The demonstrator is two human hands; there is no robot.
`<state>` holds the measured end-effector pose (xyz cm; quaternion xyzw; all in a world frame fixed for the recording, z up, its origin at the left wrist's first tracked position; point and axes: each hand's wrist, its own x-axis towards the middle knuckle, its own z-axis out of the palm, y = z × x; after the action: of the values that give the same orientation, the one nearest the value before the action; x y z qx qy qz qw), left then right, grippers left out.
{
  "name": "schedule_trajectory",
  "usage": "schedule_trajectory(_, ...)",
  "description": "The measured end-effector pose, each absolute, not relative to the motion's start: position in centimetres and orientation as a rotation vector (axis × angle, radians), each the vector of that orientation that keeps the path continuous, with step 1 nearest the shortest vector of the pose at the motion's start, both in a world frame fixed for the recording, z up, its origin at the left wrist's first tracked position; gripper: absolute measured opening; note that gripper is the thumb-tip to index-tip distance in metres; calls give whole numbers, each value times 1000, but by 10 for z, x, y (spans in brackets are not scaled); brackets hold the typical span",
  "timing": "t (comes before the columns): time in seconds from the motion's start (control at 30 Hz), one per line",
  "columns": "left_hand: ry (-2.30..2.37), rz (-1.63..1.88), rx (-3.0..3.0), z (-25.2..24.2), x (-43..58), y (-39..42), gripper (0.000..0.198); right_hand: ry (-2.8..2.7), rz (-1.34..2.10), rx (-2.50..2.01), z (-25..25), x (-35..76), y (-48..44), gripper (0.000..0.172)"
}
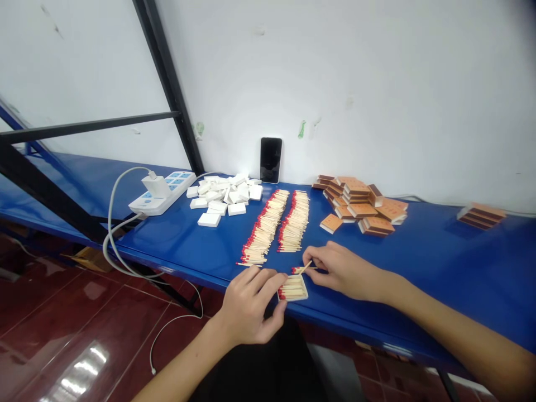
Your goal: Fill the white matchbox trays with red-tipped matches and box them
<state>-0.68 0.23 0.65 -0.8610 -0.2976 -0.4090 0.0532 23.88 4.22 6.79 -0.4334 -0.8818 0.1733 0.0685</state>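
Note:
My left hand (255, 304) grips a small white matchbox tray (304, 296) by its left end, at the front edge of the blue table. Red-tipped matches (293, 286) lie side by side inside it. Just above the tray, my right hand (330, 265) pinches a match (307, 267) between thumb and fingers. A few loose matches lie under that hand, partly hidden by it. Beyond the hands, two long rows of matches, a left row (268, 226) and a right row (295, 220), lie on the table with their red heads to the left.
White trays (226, 192) are heaped at the back left, beside a power strip (167, 195) with cables. A phone (271, 160) leans on the wall. Orange matchbox sleeves (360, 209) are piled back right, with another stack (481, 215) farther right. A black metal frame (171, 84) stands left.

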Motion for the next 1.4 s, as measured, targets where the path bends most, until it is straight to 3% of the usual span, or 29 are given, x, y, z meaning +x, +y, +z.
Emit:
schedule_trajectory(0.47, -910, -1245, -2617, 8, -6, 2, 33, -2566, 542, -1313, 66, 239, 47, 9)
schedule_trajectory(1.4, -925, -1233, -2616, 7, -7, 2, 32, -2375, 584, -1279, 68, 240, 46, 16)
